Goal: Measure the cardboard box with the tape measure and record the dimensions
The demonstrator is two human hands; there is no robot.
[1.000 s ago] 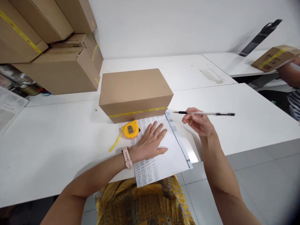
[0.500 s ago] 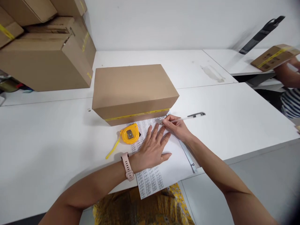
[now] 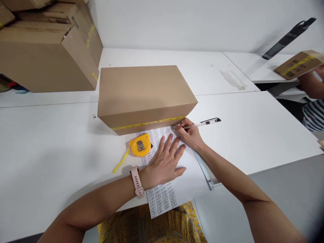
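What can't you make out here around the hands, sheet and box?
Head view.
Writing on the sheet: too small; the left hand covers part.
Sheet's far end: hidden by the box.
Stacked boxes: cut off, top left.
Another person's box: blurred, right edge.

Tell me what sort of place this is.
Most likely a packing or stock room. Cardboard cartons are stacked at the wall, a brown box sits on the white table beside a yellow tape measure, and the right hand holds a pen at a printed sheet that the left hand presses flat.
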